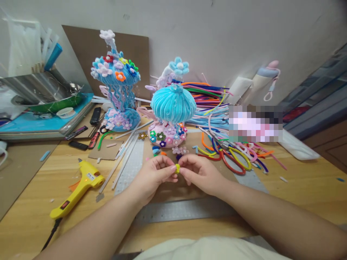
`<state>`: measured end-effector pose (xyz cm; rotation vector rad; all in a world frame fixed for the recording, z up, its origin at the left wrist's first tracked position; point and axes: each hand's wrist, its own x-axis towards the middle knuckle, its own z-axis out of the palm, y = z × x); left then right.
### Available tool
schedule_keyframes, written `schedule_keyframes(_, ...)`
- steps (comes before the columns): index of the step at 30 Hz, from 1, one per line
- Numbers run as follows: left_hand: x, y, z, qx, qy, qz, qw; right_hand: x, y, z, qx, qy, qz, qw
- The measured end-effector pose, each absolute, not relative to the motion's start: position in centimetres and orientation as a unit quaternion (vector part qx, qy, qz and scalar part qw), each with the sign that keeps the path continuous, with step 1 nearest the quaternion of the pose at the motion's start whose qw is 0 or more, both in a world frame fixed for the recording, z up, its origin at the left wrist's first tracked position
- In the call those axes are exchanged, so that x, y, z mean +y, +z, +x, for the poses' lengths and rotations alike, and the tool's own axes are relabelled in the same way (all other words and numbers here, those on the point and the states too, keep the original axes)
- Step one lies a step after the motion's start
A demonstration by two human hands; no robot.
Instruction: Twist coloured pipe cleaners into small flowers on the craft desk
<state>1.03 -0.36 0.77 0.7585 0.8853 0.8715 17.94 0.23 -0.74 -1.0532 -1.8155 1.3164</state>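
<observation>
A small yellow fuzzy piece (177, 168), which looks like a bent pipe cleaner, sits between my hands. My left hand (158, 175) pinches it from one side with thumb and forefinger. From the other side, the fingertips of my right hand (200, 174) close on it too. Just beyond stands a blue pipe-cleaner jellyfish (173, 104) on a pink base (166, 139) covered with small flowers. Loose pipe-cleaner flowers (180, 150) lie between the base and my hands. Brown cardboard (173, 193) is under my hands.
A yellow glue gun (78, 187) lies at left, beside clear glue sticks (126, 159). Red-handled scissors (231, 164) rest among pipe-cleaner scraps at right. A second, flower-covered jellyfish (116, 77) stands at back left. Bundled pipe cleaners (211, 115) lie behind. A metal pot (35, 88) is far left.
</observation>
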Motion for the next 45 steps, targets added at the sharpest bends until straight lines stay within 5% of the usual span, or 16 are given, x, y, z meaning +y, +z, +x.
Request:
schedule_keyframes(12,-0.4,-0.4,1.1,0.463,0.352,0.580,0.570,0.3,-1.4,17.5,-0.636,0.560,-0.464,0.257)
schedule_keyframes(25,-0.8,-0.1,1.3,0.387,0.332,0.328,0.795,0.1,-1.0,17.5,-0.632,0.585,-0.439,0.256)
schedule_keyframes(37,-0.4,0.6,1.5,0.419,0.391,0.371,0.731,0.6,-1.0,17.5,-0.543,0.684,-0.388,0.293)
schedule_keyframes(45,-0.6,-1.2,1.6,0.475,0.396,0.561,0.551,0.4,-0.9,17.4,-0.506,0.716,-0.390,0.281)
